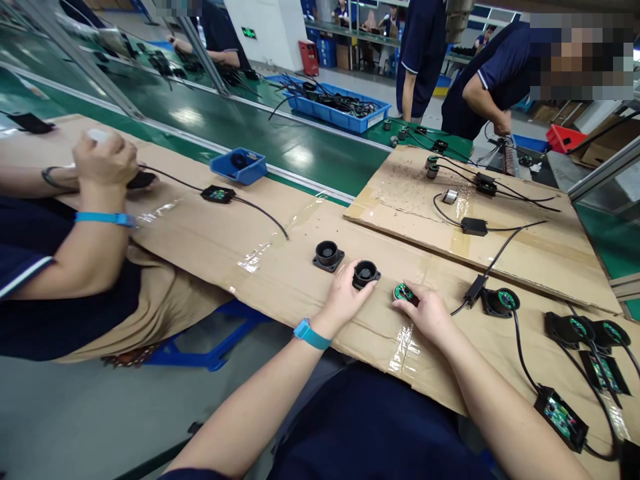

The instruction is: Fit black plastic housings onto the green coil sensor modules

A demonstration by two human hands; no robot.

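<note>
left hand [345,293] against a black round housing [365,273], right hand [425,312] on a green-faced disc [403,292], cardboard-covered bench [210,240]

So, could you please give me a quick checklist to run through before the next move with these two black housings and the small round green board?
1. Left hand on the nearer black round plastic housing: ok, fingers touch it.
2. Right hand holds the small round green circuit board: ok, at the fingertips.
3. Second black round housing free: ok, stands apart, untouched.
4. Black cable away from the hands: ok, lies to the right.
5. Board right way up: cannot tell.
</note>
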